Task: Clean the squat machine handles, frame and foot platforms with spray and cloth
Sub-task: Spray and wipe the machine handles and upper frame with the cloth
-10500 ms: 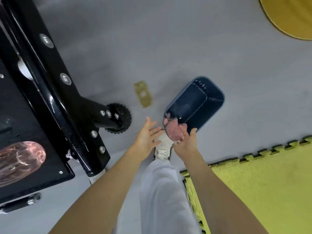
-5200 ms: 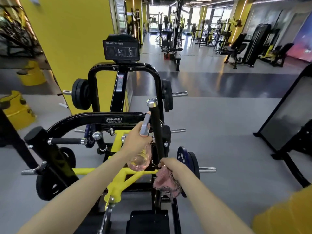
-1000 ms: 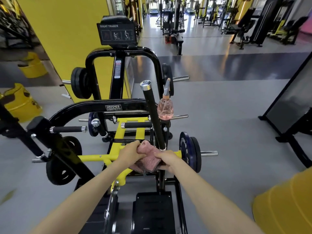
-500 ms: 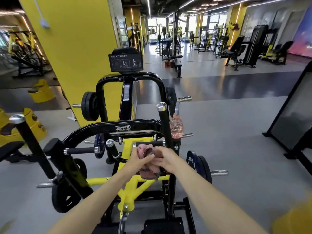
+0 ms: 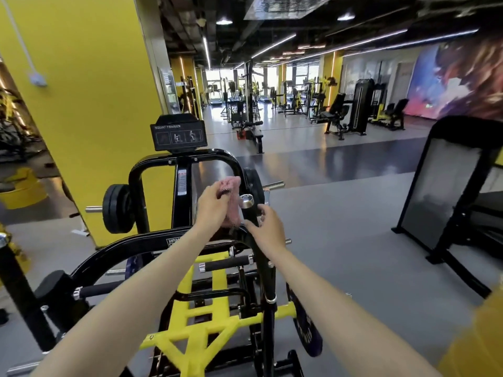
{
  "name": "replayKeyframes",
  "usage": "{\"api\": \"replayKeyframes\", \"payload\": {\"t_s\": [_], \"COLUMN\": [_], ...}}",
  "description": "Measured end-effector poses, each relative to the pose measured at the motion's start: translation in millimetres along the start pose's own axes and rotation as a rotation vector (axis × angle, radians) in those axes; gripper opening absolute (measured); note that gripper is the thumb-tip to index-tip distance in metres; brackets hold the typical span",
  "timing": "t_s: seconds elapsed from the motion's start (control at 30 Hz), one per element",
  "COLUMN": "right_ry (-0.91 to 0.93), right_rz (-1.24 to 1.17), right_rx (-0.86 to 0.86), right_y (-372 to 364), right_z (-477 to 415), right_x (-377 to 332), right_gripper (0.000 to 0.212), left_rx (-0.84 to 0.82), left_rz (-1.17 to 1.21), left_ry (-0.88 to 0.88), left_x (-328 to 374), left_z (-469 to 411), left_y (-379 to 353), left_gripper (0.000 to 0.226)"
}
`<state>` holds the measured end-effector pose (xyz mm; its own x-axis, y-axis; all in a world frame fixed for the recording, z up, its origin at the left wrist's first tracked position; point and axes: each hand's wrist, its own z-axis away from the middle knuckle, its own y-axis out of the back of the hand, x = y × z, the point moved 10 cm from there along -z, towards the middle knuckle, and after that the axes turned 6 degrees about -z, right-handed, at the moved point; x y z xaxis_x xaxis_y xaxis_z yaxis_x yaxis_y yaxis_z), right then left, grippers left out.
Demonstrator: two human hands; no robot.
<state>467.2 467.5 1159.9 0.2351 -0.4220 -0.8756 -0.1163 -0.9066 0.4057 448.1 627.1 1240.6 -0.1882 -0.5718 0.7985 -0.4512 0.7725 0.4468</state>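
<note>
My left hand [image 5: 211, 206] grips a pink cloth [image 5: 230, 191] and holds it against the top of the squat machine's upright black handle, just left of its chrome cap [image 5: 246, 201]. My right hand [image 5: 268, 227] is beside the same handle [image 5: 262, 262] a little lower, fingers relaxed and spread, thumb touching the bar. The spray bottle [image 5: 266, 195] hangs behind the handle, mostly hidden by my right hand. The machine's black frame [image 5: 185, 161] and yellow lower frame [image 5: 201, 317] lie in front of me and below. The foot platforms are out of view.
A yellow pillar [image 5: 89, 104] stands close behind the machine on the left. A weight plate [image 5: 118, 209] sits on the left peg. A black-framed panel [image 5: 441, 191] stands at the right. Grey floor [image 5: 340, 227] lies between. Other gym machines [image 5: 343, 115] fill the back.
Both hands have moved up the upright handle from its lower part to its top. The cloth is now in my left hand alone; my right hand has let it go.
</note>
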Motion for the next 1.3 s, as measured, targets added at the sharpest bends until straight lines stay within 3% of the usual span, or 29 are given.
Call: {"api": "replayKeyframes", "payload": {"t_s": [0.13, 0.23, 0.33, 0.47, 0.6, 0.67, 0.77, 0.8, 0.9, 1.03, 1.1, 1.17, 1.3], "right_ry": [0.003, 0.004, -0.008, 0.029, 0.025, -0.004, -0.011, -0.01, -0.01, 0.015, 0.015, 0.005, -0.011], "right_rz": [-0.009, 0.017, -0.026, -0.151, -0.127, -0.147, -0.128, -0.12, -0.104, -0.067, -0.086, -0.081, -0.117], "right_rx": [-0.095, -0.068, -0.119, -0.133, -0.159, -0.17, -0.188, -0.196, -0.201, -0.183, -0.196, -0.206, -0.213], "right_y": [-13, -1, 2, 4, -1, -4, -6, -7, -6, -3, -5, -5, -4], "right_z": [-14, -16, -22, -25, -29, -30, -33, -34, -36, -37, -37, -38, -37], "right_x": [-8, -12, -7, -10, -5, -1, -1, -1, -2, -6, -6, -3, -2], "right_gripper": [0.026, 0.009, 0.019, 0.01, 0.02, 0.024, 0.027, 0.026, 0.022, 0.023, 0.02, 0.022, 0.024], "left_rx": [-0.179, -0.213, -0.128, -0.006, -0.147, -0.141, 0.017, 0.076, 0.101, -0.121, -0.133, -0.225, -0.355], "left_rz": [-0.157, -0.514, -0.65, -0.721, -0.763, -0.699, -0.508, -0.444, -0.461, -0.613, -0.621, -0.601, -0.221], "left_ry": [-0.052, -0.188, -0.483, -1.014, -1.058, -0.897, -0.35, -0.284, -0.442, -0.452, -0.344, -0.198, 0.225], "left_x": [31, 37, 52, 59, 28, 17, -13, -13, 26, 49, 47, 41, 18], "left_z": [-11, -5, 12, 49, 50, 42, 7, 2, 1, 12, 1, -16, -28], "left_y": [-42, -62, -59, -53, -47, -29, 11, 20, 4, -59, -60, -62, -63], "left_gripper": [0.018, 0.026, 0.029, 0.038, 0.05, 0.046, 0.023, 0.02, 0.026, 0.028, 0.013, 0.016, 0.025]}}
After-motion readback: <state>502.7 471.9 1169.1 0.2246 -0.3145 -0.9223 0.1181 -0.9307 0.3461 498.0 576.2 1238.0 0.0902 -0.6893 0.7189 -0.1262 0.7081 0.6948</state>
